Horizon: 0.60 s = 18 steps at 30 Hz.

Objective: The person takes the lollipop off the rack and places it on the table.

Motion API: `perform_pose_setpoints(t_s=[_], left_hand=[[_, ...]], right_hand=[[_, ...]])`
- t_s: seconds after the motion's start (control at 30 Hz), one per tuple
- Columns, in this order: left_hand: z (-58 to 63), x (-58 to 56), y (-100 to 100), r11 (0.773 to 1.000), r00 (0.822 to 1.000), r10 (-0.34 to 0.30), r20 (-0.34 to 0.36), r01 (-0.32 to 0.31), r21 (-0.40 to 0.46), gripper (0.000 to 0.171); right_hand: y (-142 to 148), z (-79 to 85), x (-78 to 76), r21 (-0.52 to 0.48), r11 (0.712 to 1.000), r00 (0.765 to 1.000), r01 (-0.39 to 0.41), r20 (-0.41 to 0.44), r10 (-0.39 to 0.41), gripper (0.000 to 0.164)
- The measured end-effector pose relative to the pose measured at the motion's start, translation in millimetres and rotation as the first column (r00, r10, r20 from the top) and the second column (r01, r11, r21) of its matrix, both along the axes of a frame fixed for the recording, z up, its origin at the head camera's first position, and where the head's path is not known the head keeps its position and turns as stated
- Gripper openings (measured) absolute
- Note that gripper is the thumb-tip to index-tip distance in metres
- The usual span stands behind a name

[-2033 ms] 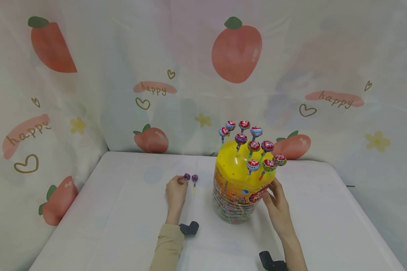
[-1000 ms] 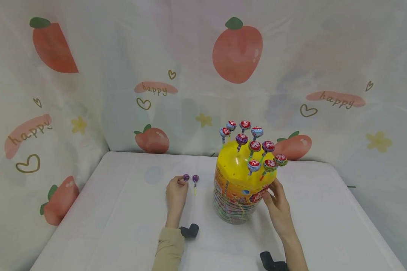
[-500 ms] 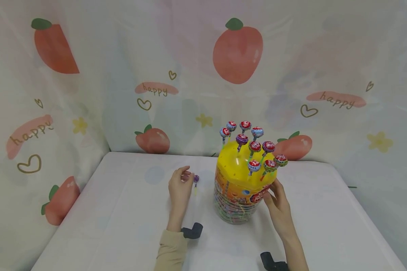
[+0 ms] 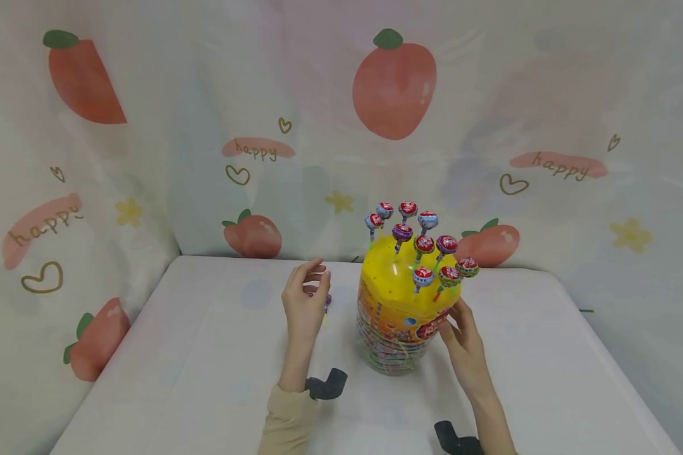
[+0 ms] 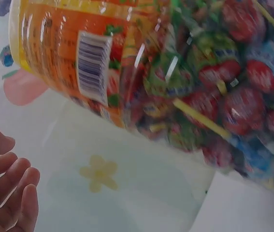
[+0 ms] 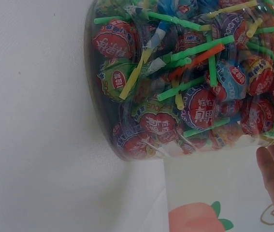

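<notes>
A clear plastic jar [image 4: 395, 344] with a yellow lid [image 4: 387, 284] stands on the table, full of wrapped lollipops [image 6: 158, 118]. Several lollipops [image 4: 424, 245] stand upright in the lid. My right hand [image 4: 468, 344] holds the jar's right side, thumb towards the front and fingers partly hidden behind it. Left of the jar my left hand [image 4: 306, 309] is raised above the table, fingers loosely bent; the left wrist view shows nothing between these fingers [image 5: 18, 169]. Just behind that hand lies a purple lollipop [image 4: 327, 300], partly covered; a second purple bit shows between the fingers.
A white cloth covers the table [image 4: 205, 366]. Behind it hangs a printed curtain [image 4: 319, 82] with fruit, hearts and the word "happy". Black wrist-camera mounts, a left one [image 4: 327, 384] and a right one [image 4: 456, 439], stick out from the wrists.
My left hand has let go of one purple lollipop on the table and risen away from it, fingers loosening. My right hand stays on the jar, which has not moved.
</notes>
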State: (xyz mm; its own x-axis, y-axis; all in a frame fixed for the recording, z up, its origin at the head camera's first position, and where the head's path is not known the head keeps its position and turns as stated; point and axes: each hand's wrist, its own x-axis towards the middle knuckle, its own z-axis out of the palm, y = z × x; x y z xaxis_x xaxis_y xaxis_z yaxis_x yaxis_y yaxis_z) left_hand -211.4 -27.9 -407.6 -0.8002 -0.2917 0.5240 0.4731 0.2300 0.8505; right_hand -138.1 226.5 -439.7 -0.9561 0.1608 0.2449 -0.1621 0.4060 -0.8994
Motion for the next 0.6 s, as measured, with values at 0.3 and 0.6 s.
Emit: perform_pose_setpoints(t_s=[0.3,0.6], left_hand=[[22.9,-7.1,15.5,0.996,0.996,-0.088,-0.013,0.088,0.020,0.029],[65.5,7.8,25.5,0.989,0.987,-0.149,-0.059,0.149,-0.001,0.024]], right_hand=[[-0.4,-1.5,0.1,0.000,1.000,1.000,0.007,0.003,-0.007,0.056],[-0.4,-1.6,-0.4,0.009,1.000,1.000,0.013,0.000,-0.013,0.056]])
